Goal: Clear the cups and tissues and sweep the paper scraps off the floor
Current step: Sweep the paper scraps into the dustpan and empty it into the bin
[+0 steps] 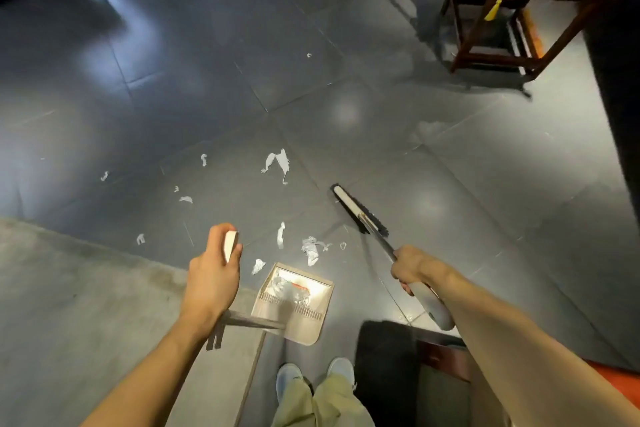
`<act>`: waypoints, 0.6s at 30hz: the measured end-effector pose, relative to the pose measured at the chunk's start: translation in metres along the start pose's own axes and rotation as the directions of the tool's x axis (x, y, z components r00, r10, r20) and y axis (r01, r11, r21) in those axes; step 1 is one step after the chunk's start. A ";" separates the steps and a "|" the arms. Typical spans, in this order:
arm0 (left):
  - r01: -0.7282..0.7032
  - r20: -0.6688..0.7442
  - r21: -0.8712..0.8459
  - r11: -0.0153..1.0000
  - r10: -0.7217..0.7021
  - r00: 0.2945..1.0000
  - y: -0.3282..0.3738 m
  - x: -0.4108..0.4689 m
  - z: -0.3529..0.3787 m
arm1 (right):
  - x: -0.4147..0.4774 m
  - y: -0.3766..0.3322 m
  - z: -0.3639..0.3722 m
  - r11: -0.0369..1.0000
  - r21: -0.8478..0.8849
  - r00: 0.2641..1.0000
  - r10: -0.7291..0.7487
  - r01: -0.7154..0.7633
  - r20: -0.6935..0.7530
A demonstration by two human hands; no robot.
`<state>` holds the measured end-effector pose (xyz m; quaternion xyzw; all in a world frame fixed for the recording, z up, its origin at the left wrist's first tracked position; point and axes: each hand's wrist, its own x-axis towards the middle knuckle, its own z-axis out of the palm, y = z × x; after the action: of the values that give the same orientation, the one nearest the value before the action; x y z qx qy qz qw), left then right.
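Carpet [69,288] in grey lies on the floor to the left of the dustpan [304,329], its edge running just beside the pan. Above that edge, the left hand [211,274] is wrapped around the cream top of the dustpan handle [231,246], fingers curled tight on it. The dustpan rests on the dark tiles with its mouth facing away from the person, and a few paper scraps [287,288] already lie inside it. More scraps are scattered beyond the pan: small bits [140,238] well off to its left, a strip [280,235] and a crumpled piece [310,250] just in front of its mouth, and a larger torn piece [277,163] farther out. Right of the dustpan, the broom head [356,210] sits on the floor, angled, near the crumpled piece. The right hand [412,269] grips the broom handle [433,305], fingers closed round it. Far beyond and right of the dustpan stands a wooden chair [464,45] with a red cushion.
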<state>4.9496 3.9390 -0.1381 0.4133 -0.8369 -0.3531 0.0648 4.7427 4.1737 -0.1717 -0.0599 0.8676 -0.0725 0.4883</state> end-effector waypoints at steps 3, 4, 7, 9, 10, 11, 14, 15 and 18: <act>0.012 -0.003 -0.025 1.000 -0.012 1.000 -0.003 -0.002 -0.005 | -0.005 -0.008 0.021 0.998 -0.011 0.997 -0.060 0.061 0.057; 0.010 0.001 -0.037 0.999 -0.010 1.000 -0.003 -0.004 -0.005 | -0.010 -0.010 0.028 0.997 -0.024 0.995 -0.075 0.077 0.072; -0.008 0.008 -0.077 0.997 0.009 1.000 0.000 -0.013 -0.006 | -0.036 -0.014 0.047 0.992 -0.076 0.985 -0.090 0.102 0.146; -0.017 0.007 -0.082 0.997 0.017 1.000 0.001 -0.014 -0.002 | -0.053 -0.015 0.056 0.993 -0.068 0.968 -0.080 0.098 0.239; -0.023 0.011 -0.077 0.997 0.024 1.000 0.001 -0.017 -0.002 | -0.064 -0.015 0.060 0.992 -0.073 0.958 -0.075 0.098 0.278; -0.028 0.017 -0.077 0.997 0.029 0.999 0.001 -0.020 -0.002 | -0.076 -0.014 0.064 0.993 -0.068 0.948 -0.069 0.095 0.309; -0.039 0.039 -0.107 0.993 0.043 0.998 0.000 -0.028 -0.003 | -0.101 -0.009 0.066 0.997 0.057 0.932 -0.071 0.054 0.356; -0.042 0.045 -0.114 0.993 0.047 0.998 0.000 -0.031 -0.003 | -0.106 -0.008 0.062 0.992 0.127 0.931 -0.063 0.019 0.360; -0.058 0.057 -0.117 0.992 0.065 0.996 0.001 -0.039 -0.007 | -0.117 -0.008 0.045 0.947 0.313 0.927 -0.047 -0.078 0.372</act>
<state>4.9772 3.9646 -0.1253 0.3721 -0.8290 -0.4110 0.0736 4.8415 4.1831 -0.0952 0.0147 0.7351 -0.1966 0.6487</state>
